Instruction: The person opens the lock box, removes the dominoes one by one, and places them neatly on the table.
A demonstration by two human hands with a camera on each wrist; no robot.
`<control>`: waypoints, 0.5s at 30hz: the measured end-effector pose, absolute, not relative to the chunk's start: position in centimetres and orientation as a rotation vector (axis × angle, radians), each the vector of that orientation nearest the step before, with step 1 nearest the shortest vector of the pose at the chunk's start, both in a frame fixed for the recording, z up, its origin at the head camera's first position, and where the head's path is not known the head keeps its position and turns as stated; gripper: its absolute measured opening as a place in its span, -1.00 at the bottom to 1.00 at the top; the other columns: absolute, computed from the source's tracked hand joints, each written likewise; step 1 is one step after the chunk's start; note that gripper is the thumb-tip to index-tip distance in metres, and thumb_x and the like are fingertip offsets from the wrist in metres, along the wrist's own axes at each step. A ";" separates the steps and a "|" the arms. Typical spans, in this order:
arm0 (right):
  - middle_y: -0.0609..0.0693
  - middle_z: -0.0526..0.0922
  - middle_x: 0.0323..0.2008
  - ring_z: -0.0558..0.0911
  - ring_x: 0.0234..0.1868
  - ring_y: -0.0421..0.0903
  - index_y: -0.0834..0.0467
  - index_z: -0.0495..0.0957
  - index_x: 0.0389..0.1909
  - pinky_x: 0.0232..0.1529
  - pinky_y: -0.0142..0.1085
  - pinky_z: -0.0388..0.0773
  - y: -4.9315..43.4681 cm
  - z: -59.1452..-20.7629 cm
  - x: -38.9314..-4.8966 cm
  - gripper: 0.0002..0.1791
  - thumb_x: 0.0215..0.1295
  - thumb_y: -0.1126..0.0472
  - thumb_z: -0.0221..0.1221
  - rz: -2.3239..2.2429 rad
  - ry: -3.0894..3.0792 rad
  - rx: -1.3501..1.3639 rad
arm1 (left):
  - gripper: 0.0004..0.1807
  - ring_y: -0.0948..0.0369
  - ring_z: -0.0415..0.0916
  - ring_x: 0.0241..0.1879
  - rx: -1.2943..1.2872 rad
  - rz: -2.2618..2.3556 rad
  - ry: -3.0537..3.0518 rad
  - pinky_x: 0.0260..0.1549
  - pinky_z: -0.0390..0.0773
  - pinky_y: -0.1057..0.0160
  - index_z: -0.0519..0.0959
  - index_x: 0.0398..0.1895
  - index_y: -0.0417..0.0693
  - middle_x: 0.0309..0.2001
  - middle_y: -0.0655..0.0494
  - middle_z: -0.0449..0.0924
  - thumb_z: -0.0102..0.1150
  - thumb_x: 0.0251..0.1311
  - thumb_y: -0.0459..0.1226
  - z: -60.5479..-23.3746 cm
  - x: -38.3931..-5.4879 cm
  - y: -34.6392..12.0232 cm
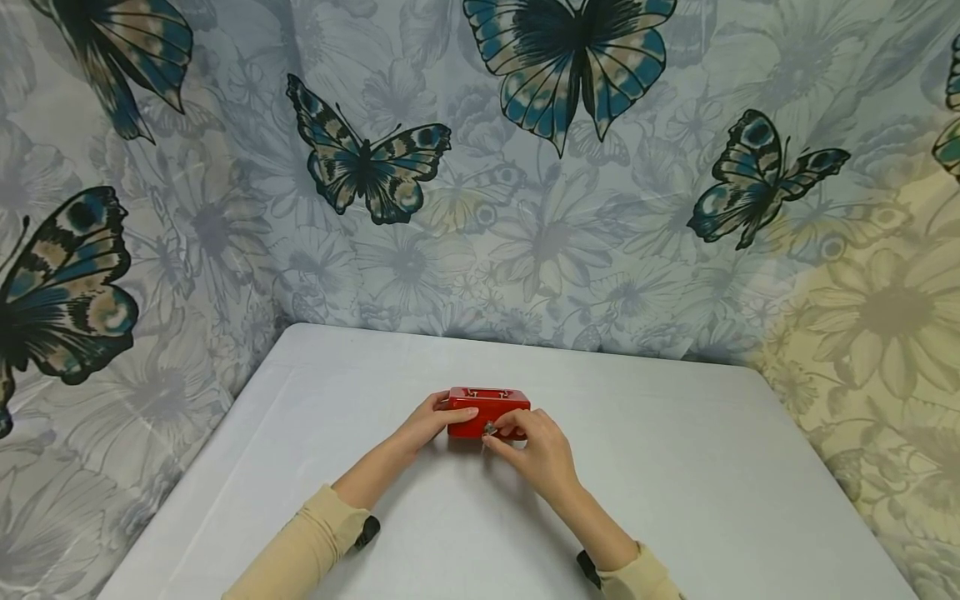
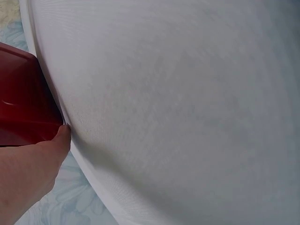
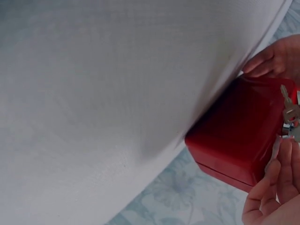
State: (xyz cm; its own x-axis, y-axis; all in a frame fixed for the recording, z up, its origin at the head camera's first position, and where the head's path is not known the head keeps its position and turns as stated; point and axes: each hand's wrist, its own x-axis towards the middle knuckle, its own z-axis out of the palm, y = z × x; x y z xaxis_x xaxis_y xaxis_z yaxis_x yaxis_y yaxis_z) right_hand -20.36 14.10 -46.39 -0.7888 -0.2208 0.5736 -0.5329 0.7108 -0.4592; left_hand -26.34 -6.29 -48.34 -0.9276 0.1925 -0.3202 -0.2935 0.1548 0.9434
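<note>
A small red metal cash box [image 1: 465, 427] with a folding handle [image 1: 489, 393] on its lid stands on the white table, lid down. My left hand [image 1: 427, 425] grips its left end, the thumb lying across the front face. At the front, my right hand [image 1: 542, 454] pinches a key at the lock [image 3: 285, 130]; fingers partly cover that key. A second key [image 3: 289, 108] dangles beside it in the right wrist view. In the left wrist view, fingertips [image 2: 63, 136] press the box's lower edge.
The white-covered table [image 1: 675, 483] extends around the box on all sides. Behind it and to both sides hangs cloth [image 1: 555, 233] printed with butterflies and flowers. A dark wrist strap [image 1: 367, 532] shows at the left sleeve.
</note>
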 end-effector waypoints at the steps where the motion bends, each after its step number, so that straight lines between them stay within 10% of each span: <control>1: -0.14 0.62 -0.47 0.53 -0.35 -0.19 0.05 0.60 -0.39 -0.37 -0.36 0.57 14.1 -46.4 -20.3 -0.70 -0.08 0.11 0.53 0.866 -2.436 0.567 | 0.06 -0.13 0.16 0.35 -0.094 1.824 2.077 0.30 0.09 -0.30 0.13 0.44 -0.22 0.38 -0.16 0.24 0.39 -0.02 0.12 -48.4 -26.4 -6.3; 15: -0.15 0.61 -0.50 0.51 -0.37 -0.22 0.03 0.60 -0.48 -0.41 -0.40 0.51 14.0 -46.3 -20.2 -0.74 -0.03 0.06 0.51 0.878 -2.471 0.507 | 0.08 -0.12 0.16 0.36 -0.102 1.825 2.075 0.31 0.10 -0.26 0.12 0.45 -0.22 0.38 -0.16 0.24 0.40 -0.03 0.13 -48.3 -26.4 -6.3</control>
State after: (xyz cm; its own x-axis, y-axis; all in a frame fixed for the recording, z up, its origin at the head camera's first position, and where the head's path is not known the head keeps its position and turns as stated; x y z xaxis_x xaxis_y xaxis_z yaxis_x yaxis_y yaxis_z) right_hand -20.21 13.99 -46.32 -0.8233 -0.1832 0.5372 -0.4810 0.7276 -0.4891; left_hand -26.42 -6.30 -48.32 -0.9273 0.1893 -0.3229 -0.2962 0.1565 0.9422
